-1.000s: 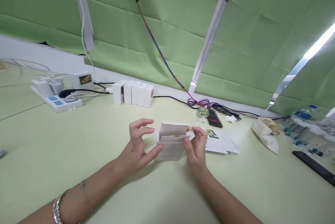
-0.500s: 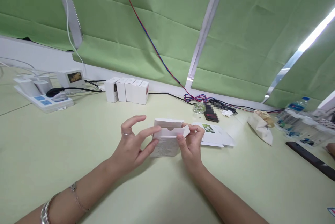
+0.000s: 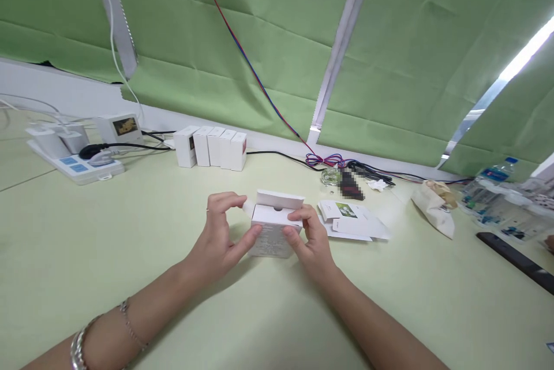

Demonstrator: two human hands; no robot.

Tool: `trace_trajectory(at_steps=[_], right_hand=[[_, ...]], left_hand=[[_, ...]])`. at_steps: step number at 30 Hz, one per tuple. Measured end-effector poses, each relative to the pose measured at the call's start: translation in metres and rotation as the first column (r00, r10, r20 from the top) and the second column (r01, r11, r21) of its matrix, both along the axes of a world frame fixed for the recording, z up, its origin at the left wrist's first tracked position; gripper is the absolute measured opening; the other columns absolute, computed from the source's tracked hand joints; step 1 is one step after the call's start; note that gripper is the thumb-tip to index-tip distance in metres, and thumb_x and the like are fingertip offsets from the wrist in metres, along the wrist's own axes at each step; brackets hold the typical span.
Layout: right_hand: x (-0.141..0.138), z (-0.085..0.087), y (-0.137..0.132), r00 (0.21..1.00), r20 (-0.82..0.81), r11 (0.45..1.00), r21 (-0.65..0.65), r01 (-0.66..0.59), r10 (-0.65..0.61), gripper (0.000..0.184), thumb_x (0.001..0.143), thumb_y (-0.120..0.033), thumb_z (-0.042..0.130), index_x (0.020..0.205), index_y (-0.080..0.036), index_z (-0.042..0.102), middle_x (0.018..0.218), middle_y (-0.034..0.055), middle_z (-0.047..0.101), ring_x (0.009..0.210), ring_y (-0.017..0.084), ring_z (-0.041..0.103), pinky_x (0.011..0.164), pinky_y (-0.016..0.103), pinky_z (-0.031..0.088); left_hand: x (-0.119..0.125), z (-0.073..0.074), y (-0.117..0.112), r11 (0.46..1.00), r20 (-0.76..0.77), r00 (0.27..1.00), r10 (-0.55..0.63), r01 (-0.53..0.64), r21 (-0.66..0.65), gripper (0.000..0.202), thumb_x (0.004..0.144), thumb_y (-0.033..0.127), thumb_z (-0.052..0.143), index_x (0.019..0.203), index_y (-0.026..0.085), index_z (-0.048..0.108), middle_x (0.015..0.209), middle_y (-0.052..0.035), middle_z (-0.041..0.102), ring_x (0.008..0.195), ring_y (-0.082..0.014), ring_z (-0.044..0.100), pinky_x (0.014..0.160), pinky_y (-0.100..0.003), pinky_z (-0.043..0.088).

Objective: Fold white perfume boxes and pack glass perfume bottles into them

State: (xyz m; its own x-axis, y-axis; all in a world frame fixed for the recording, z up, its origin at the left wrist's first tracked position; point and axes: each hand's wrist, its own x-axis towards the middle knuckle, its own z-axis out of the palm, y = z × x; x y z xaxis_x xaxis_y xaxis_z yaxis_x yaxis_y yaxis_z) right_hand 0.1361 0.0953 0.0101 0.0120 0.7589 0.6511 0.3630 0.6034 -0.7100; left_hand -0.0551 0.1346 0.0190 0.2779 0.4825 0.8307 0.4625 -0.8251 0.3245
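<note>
The person holds a small white box [image 3: 273,231] upright on the table [image 3: 130,243], between both hands, its top lid [image 3: 279,199] standing open. The left hand [image 3: 219,243] pinches the box's left side flap between thumb and forefinger. The right hand [image 3: 309,237] grips the right edge, thumb on the front, fingers [image 3: 298,215] pressed on the right flap. To fold well, both side flaps should lie flat before the lid comes down. Flat cartons [image 3: 352,220] lie just right.

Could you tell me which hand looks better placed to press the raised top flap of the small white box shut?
Probably the right hand: its fingers lie on the small white box just under the flap, while the left hand steadies its side.
</note>
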Motion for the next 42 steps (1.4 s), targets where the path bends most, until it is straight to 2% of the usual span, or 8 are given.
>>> trace_trajectory(at_steps=[3,8,11,14,17,22,28,42], right_hand=[[0.001,0.0,0.0,1.0,-0.025,1.0,0.004,-0.014,0.014,0.019,0.087,-0.043,0.052,0.091,-0.024,0.053,0.093,0.0043,0.056,0.085,0.019,0.057,0.074,0.033,0.046],[-0.002,0.003,-0.001,0.982,-0.188,0.999,0.029,-0.032,0.037,0.046,0.089,-0.062,0.038,0.079,-0.022,0.058,0.089,0.0051,0.059,0.087,0.021,0.06,0.075,0.036,0.047],[-0.006,0.009,-0.002,0.943,-0.329,0.999,0.028,-0.04,0.047,0.038,0.091,-0.054,0.043,0.073,-0.022,0.052,0.092,0.0057,0.063,0.09,0.021,0.061,0.076,0.035,0.047],[-0.008,0.015,-0.005,0.902,-0.431,0.999,0.029,-0.019,0.029,0.025,0.09,-0.049,0.05,0.089,-0.025,0.044,0.094,0.0046,0.067,0.089,0.019,0.063,0.076,0.035,0.049],[-0.005,0.017,-0.007,0.938,-0.346,1.0,-0.002,-0.019,0.017,0.025,0.088,-0.044,0.054,0.104,-0.026,0.046,0.097,0.0047,0.066,0.09,0.018,0.062,0.078,0.035,0.049],[0.001,0.013,-0.008,0.982,-0.176,0.996,0.069,-0.057,0.068,0.009,0.09,-0.028,0.051,0.093,-0.024,0.058,0.098,0.0051,0.063,0.1,0.02,0.057,0.086,0.036,0.046],[0.002,0.013,-0.008,0.99,-0.126,0.994,0.1,-0.045,0.057,0.01,0.088,-0.019,0.05,0.09,-0.024,0.057,0.096,0.0052,0.063,0.096,0.02,0.057,0.083,0.036,0.046],[0.003,0.017,-0.009,0.995,-0.08,0.99,0.128,-0.058,0.068,0.013,0.083,-0.012,0.051,0.083,-0.023,0.058,0.096,0.0063,0.063,0.095,0.02,0.059,0.082,0.038,0.047]], left_hand=[[0.001,0.0,-0.002,0.993,0.016,0.993,-0.114,0.114,0.0,0.044,0.085,0.016,0.051,0.121,0.028,0.028,0.101,-0.0034,0.049,0.094,-0.0194,0.055,0.077,-0.034,0.051],[-0.001,0.004,-0.004,0.993,-0.1,0.989,-0.108,0.102,-0.064,0.032,0.088,0.018,0.049,0.118,0.026,0.039,0.106,-0.0044,0.055,0.101,-0.021,0.055,0.086,-0.037,0.049],[-0.001,0.005,-0.005,0.988,-0.07,0.992,-0.107,0.098,-0.122,0.032,0.088,0.02,0.049,0.118,0.026,0.039,0.108,-0.005,0.057,0.102,-0.0212,0.057,0.085,-0.037,0.05],[0.001,0.004,-0.006,0.973,0.005,0.987,-0.164,0.162,-0.167,0.038,0.088,0.018,0.05,0.122,0.027,0.033,0.106,-0.0043,0.059,0.104,-0.02,0.058,0.087,-0.037,0.05],[0.003,0.002,-0.006,0.968,0.043,0.983,-0.177,0.182,-0.171,0.044,0.088,0.018,0.051,0.125,0.027,0.029,0.103,-0.004,0.06,0.105,-0.0209,0.059,0.084,-0.038,0.052],[0.002,0.0,-0.007,0.976,0.059,0.991,-0.121,0.13,-0.175,0.045,0.086,0.022,0.054,0.125,0.027,0.031,0.107,-0.005,0.061,0.102,-0.0212,0.061,0.083,-0.038,0.053],[-0.001,0.009,-0.008,0.977,-0.003,0.995,-0.102,0.099,-0.186,0.02,0.09,0.021,0.048,0.11,0.025,0.051,0.099,-0.0009,0.063,0.091,-0.0161,0.063,0.078,-0.029,0.053],[0.005,0.01,-0.015,0.929,0.286,0.956,-0.07,0.167,-0.332,0.006,0.086,0.025,0.057,0.087,0.026,0.063,0.093,0.0002,0.069,0.095,-0.0188,0.065,0.081,-0.033,0.051]])
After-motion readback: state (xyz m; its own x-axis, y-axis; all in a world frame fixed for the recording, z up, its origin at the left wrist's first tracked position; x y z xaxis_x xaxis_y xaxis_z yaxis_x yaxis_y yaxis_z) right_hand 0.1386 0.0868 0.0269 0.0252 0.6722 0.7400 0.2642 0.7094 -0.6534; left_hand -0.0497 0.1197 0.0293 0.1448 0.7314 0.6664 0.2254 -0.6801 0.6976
